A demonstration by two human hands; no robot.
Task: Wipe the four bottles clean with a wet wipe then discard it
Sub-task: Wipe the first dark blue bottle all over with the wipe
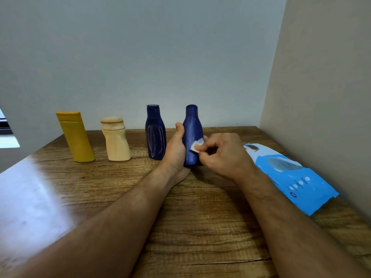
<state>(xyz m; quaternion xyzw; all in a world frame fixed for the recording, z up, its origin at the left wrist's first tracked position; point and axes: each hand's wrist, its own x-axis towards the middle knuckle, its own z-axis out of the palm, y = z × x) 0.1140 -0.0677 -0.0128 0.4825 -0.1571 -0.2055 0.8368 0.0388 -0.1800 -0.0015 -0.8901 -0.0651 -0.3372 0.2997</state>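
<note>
So you're on the rightmost one of the four, the dark blue waisted plastic bottle (191,135) standing upright on the wood-grain table (200,217). Your left hand (176,149) is wrapped around its left side with the thumb up along the neck, keeping it steady, and your right hand (222,153) is pinching a small folded white wet wipe (197,145) and pressing it against the bottle's right side, about halfway up.

Progress-wise I'd say you're early. This bottle has pale streaks down its front, so it doesn't look finished. The second dark blue plastic bottle (155,133) just to its left has whitish scribble marks on its face, so that one looks unwiped. The cream squat bottle with the wide cap (116,140) has orangey smudges, and the mustard yellow flat flip-top bottle (75,137) at the far left I honestly can't judge from here.

So roughly three and a bit bottles to go, then bin the wipe. No bin in view, by the way. The light blue wet wipe pack (291,175) lies on the table by your right forearm.
</note>
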